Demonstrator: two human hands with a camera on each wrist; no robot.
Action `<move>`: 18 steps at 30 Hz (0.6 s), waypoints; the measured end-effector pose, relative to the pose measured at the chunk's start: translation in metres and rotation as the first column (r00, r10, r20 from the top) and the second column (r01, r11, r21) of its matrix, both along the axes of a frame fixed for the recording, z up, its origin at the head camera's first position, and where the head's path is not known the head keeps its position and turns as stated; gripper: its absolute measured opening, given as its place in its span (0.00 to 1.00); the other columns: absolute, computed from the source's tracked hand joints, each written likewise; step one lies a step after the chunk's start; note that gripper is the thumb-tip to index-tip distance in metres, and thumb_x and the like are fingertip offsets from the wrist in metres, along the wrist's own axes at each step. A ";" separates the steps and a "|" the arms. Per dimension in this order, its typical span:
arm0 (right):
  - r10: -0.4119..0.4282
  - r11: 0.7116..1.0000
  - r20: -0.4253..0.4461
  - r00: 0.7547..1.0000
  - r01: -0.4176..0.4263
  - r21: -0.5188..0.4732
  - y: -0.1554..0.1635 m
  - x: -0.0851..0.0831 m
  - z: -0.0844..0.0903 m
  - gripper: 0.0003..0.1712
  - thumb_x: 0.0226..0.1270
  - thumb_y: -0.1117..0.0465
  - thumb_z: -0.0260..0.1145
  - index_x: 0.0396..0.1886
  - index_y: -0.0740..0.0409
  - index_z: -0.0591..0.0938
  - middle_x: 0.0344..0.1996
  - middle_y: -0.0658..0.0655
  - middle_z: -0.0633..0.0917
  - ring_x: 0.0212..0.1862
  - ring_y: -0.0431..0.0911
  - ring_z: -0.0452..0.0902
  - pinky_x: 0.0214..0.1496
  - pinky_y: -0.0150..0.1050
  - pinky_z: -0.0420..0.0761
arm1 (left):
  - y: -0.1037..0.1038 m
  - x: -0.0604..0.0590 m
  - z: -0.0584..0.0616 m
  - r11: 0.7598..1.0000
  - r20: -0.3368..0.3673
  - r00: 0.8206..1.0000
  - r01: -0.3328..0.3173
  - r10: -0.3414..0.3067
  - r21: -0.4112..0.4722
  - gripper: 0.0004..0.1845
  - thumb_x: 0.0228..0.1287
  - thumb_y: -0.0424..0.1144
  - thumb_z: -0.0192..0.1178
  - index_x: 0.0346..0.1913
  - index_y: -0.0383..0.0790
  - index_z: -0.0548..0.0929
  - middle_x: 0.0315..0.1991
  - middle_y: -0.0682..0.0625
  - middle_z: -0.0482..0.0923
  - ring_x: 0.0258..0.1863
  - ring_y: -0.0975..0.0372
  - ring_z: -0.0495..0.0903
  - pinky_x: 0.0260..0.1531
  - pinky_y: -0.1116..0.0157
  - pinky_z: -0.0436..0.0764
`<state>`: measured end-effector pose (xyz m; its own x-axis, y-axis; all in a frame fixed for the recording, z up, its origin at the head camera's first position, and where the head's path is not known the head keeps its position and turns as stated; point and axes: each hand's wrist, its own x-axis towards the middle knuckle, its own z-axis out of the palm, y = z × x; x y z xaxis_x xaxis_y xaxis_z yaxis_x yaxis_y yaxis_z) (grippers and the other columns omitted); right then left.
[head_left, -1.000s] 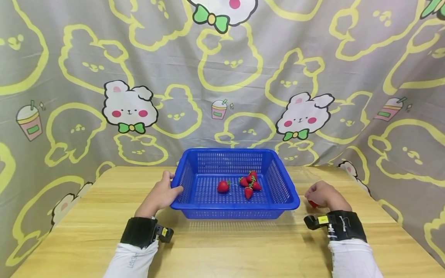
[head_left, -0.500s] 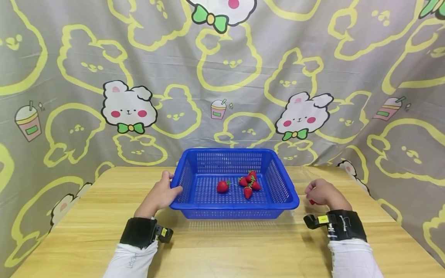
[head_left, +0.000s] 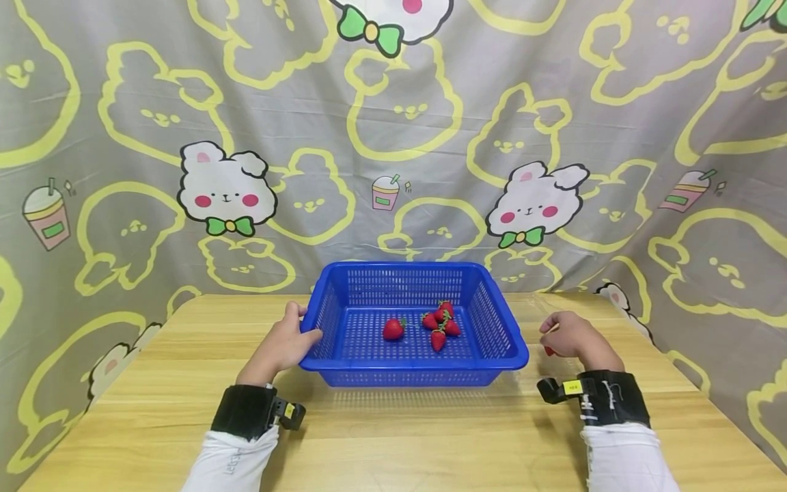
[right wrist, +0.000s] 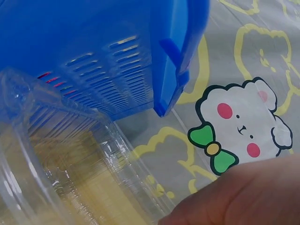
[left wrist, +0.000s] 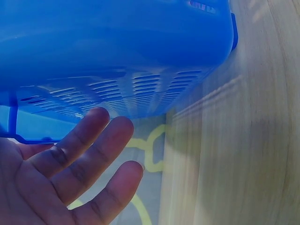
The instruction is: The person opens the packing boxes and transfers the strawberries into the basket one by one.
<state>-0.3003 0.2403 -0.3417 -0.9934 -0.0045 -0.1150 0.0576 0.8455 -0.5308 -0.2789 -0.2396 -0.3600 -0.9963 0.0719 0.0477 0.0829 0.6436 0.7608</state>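
A blue perforated plastic basket [head_left: 413,364] stands on the table. At its left end my left hand [head_left: 284,345] grips the rim, thumb over the edge; in the left wrist view several fingers [left wrist: 101,152] extend along the outside wall. Inside the basket lie one strawberry [head_left: 393,329] by itself and a cluster of strawberries [head_left: 438,340] with green caps to its right. My right hand [head_left: 574,339], right of the basket, pinches a red strawberry [head_left: 549,350], mostly hidden by the fingers. Only part of that hand shows in the right wrist view, over a clear plastic box [right wrist: 110,145].
The clear box sits close against the basket's right end and is hard to make out from the head. Light wood tabletop [head_left: 393,437] extends in front. A grey curtain [head_left: 332,123] with cartoon rabbits hangs behind and at both sides.
My right hand has risen slightly, with the strawberry still under its fingers. The left hand, basket and strawberries inside stay in place.
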 end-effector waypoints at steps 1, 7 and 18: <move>0.000 1.000 -0.004 1.000 0.000 0.001 0.000 0.000 0.000 0.12 0.58 0.66 0.61 0.39 0.71 0.76 0.25 0.58 0.81 0.30 0.50 0.76 0.30 0.41 0.74 | 0.000 0.000 0.000 1.000 0.001 1.000 -0.001 0.001 -0.002 0.25 0.67 0.39 0.52 0.60 0.30 0.57 0.52 0.25 0.73 0.45 0.42 0.81 0.43 0.46 0.80; -0.011 1.000 -0.036 0.999 0.010 -0.026 0.000 0.000 0.000 0.14 0.61 0.64 0.59 0.41 0.73 0.76 0.27 0.59 0.82 0.29 0.49 0.78 0.30 0.41 0.76 | 0.000 0.000 -0.001 1.000 0.014 1.000 -0.007 0.007 -0.010 0.25 0.68 0.39 0.51 0.60 0.30 0.57 0.55 0.25 0.71 0.49 0.40 0.78 0.47 0.43 0.78; -0.004 0.985 -0.042 0.999 -0.003 -0.170 0.001 0.000 0.002 0.21 0.72 0.62 0.56 0.52 0.78 0.75 0.38 0.69 0.81 0.36 0.52 0.79 0.40 0.47 0.83 | -0.001 -0.001 -0.001 1.000 0.020 1.000 -0.010 0.010 -0.011 0.25 0.69 0.39 0.51 0.60 0.31 0.57 0.55 0.25 0.71 0.49 0.40 0.79 0.47 0.43 0.78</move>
<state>-0.3001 0.2408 -0.3393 -0.9973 -0.0202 -0.0706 0.0323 0.7428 -0.6687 -0.2795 -0.2403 -0.3608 -0.9977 0.0622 0.0267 0.0609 0.6528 0.7551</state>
